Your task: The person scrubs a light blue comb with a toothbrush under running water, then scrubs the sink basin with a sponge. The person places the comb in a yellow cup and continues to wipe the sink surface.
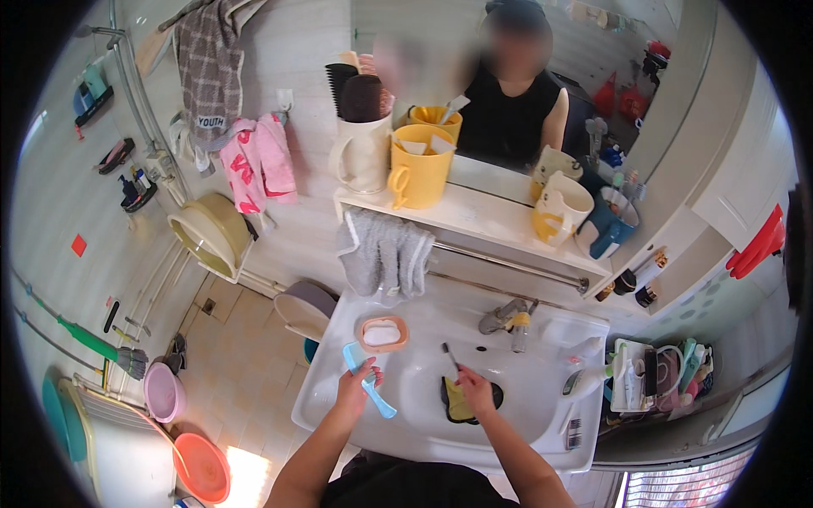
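My left hand (362, 381) is closed around the middle of a light-blue long-handled piece (380, 405), broad at its ends and maybe a comb; the fingers hide part of it. It is held over the left rim of the white washbasin (313, 398). Just beyond that hand, a white bar of soap (382, 332) lies in an orange soap dish (392, 346). Inside the bowl, my right hand (476, 393) grips a small dark brush (450, 353), like a toothbrush, its head pointing away from me. Beneath that hand lies a yellow-green and black cloth-like thing (458, 405), partly covered by it.
A faucet (501, 319) stands at the basin's back, with a white bottle (584, 381) on the right rim. A grey towel (385, 254) hangs below a shelf (483, 218) holding mugs (421, 173). At right sits a filled white basket (631, 377); tubs (203, 470) stand on the left floor.
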A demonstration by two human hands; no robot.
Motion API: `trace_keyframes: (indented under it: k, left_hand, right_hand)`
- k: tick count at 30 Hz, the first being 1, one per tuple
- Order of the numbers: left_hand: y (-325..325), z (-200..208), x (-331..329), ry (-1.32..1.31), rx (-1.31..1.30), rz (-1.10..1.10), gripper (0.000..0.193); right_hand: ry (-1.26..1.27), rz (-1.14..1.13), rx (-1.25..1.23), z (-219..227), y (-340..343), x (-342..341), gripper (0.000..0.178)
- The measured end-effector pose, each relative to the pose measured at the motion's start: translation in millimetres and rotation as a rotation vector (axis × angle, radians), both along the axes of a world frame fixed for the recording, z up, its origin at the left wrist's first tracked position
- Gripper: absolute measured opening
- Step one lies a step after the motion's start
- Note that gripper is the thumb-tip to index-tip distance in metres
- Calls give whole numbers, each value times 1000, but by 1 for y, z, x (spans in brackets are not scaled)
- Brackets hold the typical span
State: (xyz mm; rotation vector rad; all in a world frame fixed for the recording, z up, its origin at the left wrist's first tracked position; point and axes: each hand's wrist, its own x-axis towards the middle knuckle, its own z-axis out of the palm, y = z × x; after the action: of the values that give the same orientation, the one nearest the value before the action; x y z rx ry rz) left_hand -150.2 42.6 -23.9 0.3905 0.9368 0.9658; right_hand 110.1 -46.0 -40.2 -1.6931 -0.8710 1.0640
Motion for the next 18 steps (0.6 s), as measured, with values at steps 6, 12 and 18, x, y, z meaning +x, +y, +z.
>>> trace_keyframes:
  k: [6,12,18]
  left_hand:
    - [30,-26,-21,-19,-62,-88,24]
    - [56,-43,-17,46,-71,-145,27]
    - [67,-62,-16,25,-93,-162,24]
  right_hand:
    - [-514,228,128,-23,56,-71,35]
    - [-621,259,78,-52,79,-108,40]
    - [-671,290,100,-31,87,-94,41]
